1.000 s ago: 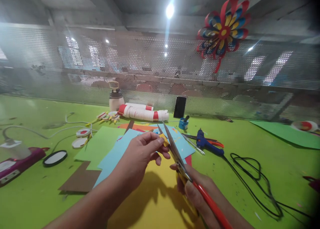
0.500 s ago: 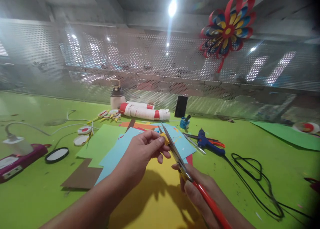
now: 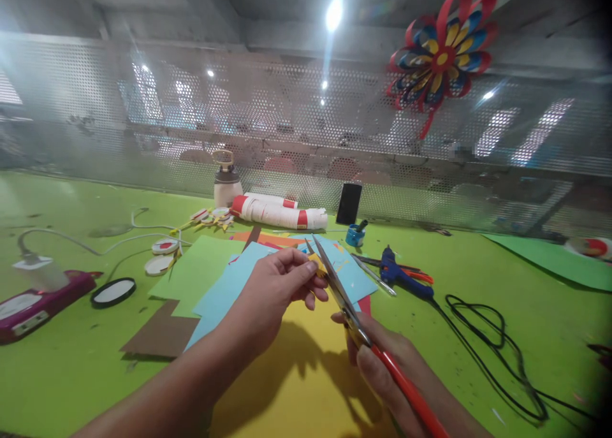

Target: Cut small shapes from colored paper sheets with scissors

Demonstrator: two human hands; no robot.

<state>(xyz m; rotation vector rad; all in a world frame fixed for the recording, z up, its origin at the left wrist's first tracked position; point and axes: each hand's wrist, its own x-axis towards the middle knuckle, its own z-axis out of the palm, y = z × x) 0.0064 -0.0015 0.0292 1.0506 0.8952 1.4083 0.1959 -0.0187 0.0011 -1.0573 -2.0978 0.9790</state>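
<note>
My left hand [image 3: 275, 291] pinches a small yellow paper piece [image 3: 319, 269] between thumb and fingertips above the table. My right hand [image 3: 382, 361] grips red-handled scissors [image 3: 344, 301], whose slightly parted blades meet the yellow piece. Under both hands lies a yellow paper sheet [image 3: 296, 380], with light blue sheets [image 3: 229, 288] and a light green sheet [image 3: 201, 269] spread behind it.
On the green table [image 3: 71, 374] are a brown paper piece [image 3: 160, 336], a blue glue gun [image 3: 399, 275] with a black cord [image 3: 488, 336], a white-and-red roll [image 3: 280, 213], a bottle [image 3: 225, 183], a black-rimmed disc [image 3: 113, 292] and a pink device [image 3: 33, 301]. A paper flower [image 3: 442, 49] hangs on the mesh wall.
The view shifted slightly. Both hands stay together; the scissor blades remain at the yellow piece, with only small movement.
</note>
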